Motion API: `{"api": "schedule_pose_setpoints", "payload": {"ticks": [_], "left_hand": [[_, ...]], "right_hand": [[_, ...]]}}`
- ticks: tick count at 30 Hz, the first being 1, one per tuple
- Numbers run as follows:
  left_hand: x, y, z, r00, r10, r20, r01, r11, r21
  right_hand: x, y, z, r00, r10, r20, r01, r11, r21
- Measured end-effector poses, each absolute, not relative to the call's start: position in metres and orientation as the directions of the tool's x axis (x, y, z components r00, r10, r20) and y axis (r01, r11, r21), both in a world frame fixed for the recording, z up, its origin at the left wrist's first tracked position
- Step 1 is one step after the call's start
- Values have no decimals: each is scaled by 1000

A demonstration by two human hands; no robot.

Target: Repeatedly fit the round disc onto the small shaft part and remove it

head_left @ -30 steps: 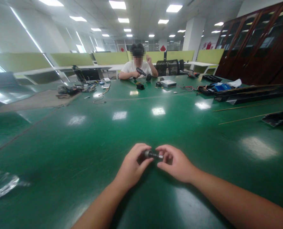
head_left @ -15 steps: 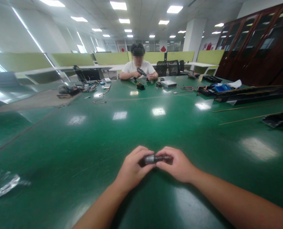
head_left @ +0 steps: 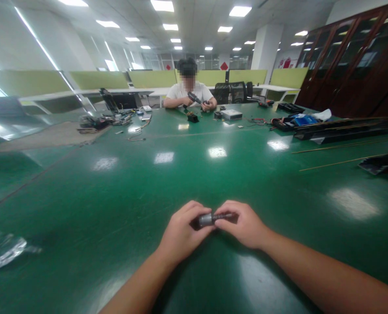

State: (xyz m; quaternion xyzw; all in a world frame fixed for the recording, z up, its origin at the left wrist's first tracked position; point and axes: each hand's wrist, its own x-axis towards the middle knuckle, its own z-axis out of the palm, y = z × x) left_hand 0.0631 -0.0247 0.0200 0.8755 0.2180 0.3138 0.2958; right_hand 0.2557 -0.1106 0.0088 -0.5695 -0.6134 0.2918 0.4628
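A small grey metal cylinder with a thinner, dark, ridged shaft [head_left: 206, 219] lies sideways between my hands, low over the green table [head_left: 141, 183]. Its exact kind is too small to tell. My left hand [head_left: 182, 230] is closed round the thick grey end, thumb below and fingers above. With thumb and fingertips my right hand [head_left: 245, 225] pinches the thin shaft from the other side. Fingers and palms hide both ends of the piece.
Across the table a person in a white shirt [head_left: 200, 90] holds a dark power tool [head_left: 194, 97]. Near them are a black block [head_left: 192, 117] and a pale box [head_left: 231, 114]. Electronic parts [head_left: 115, 118] lie far left; black channels [head_left: 341, 131] and thin rods [head_left: 338, 164] right. Clear plastic [head_left: 7, 253] lies near left.
My hands keep their hold, with the right fingertips barely shifted on the shaft. Across the table, the person's head and the hand at the tool's front have moved slightly.
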Motion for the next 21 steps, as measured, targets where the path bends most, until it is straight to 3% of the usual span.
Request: {"api": "schedule_pose_setpoints", "payload": {"ticks": [21], "left_hand": [[62,-23,21,676,593,438,223,-730,646]], "right_hand": [[254,-110,5,150,979,138,352,77,-933]]}}
